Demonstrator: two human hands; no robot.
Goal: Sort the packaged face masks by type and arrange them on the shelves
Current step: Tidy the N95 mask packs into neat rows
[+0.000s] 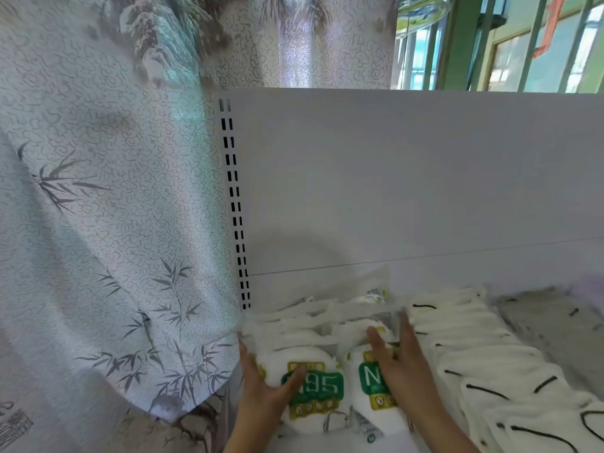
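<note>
White shelf, hands flanking N95 mask packs

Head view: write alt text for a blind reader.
Two bare hands, left hand and right hand, press on rows of packaged N95 masks on a white shelf. White masks with black ear loops lie overlapped to their right.

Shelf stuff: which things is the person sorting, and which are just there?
Part of the job:
N95 mask packs
white masks with black ear loops
shelf
left hand
right hand

Just there:
bamboo-print curtain
window frames
</note>
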